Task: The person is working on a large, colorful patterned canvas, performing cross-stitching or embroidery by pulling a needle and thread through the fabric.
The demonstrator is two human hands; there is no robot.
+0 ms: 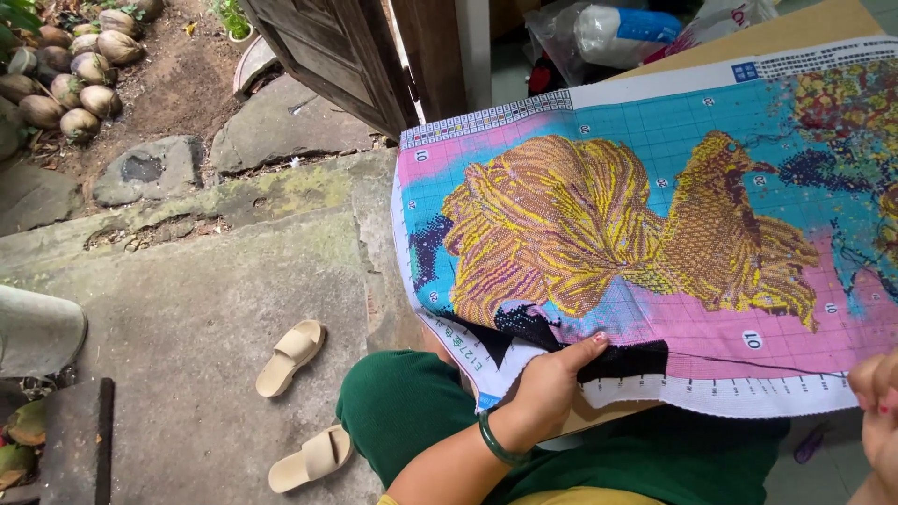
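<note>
A large cross-stitch canvas point(655, 234) with a yellow-gold fish on blue and pink ground lies spread over my lap and a brown board. My left hand point(552, 379), with a green bangle on the wrist, grips the canvas's near bottom edge, thumb on top beside a black stitched patch. My right hand point(875, 411) shows only partly at the right edge, fingers curled close to the canvas's lower white border; whether it holds anything is hidden.
Two beige sandals point(292, 355) lie on the concrete step below my green-clad knee point(402, 402). Several coconuts point(65, 75) are piled at the top left on bare earth. A wooden door point(346, 56) stands open behind the canvas, with plastic bags point(608, 37) beyond.
</note>
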